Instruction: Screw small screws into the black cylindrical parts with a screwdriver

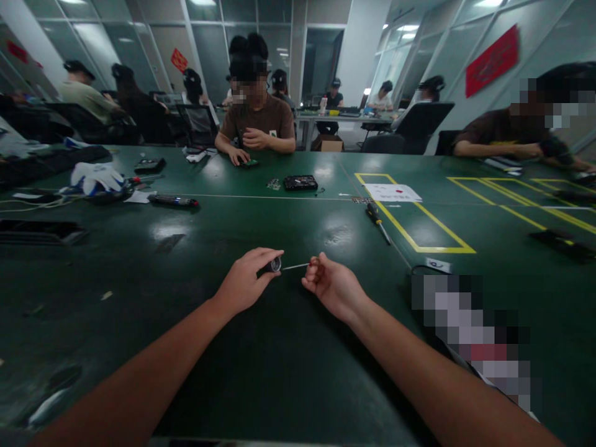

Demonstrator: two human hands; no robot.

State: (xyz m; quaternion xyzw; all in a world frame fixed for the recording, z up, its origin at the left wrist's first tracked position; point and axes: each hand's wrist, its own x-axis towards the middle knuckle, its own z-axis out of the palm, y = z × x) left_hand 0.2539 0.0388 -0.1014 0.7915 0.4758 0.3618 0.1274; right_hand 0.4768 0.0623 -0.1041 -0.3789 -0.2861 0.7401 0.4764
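Above the green table, my left hand (245, 279) is closed on a small dark cylinder (275, 264), gripped between thumb and fingers. Its round end has a pale ring and faces right; its exact kind is not clear. My right hand (333, 282) is closed around a thin screwdriver (298, 266) with a bit of red at the handle, most of which the fingers hide. The metal shaft points left toward the cylinder's round end. Whether the tip touches it, I cannot tell.
A yellow-and-black screwdriver (374, 214) lies ahead on the right, by yellow tape (440, 251) and a white sheet (393, 192). Further off is a black device (300, 182). White gloves (97, 178) lie left. A person (261, 121) sits opposite, handling a small board.
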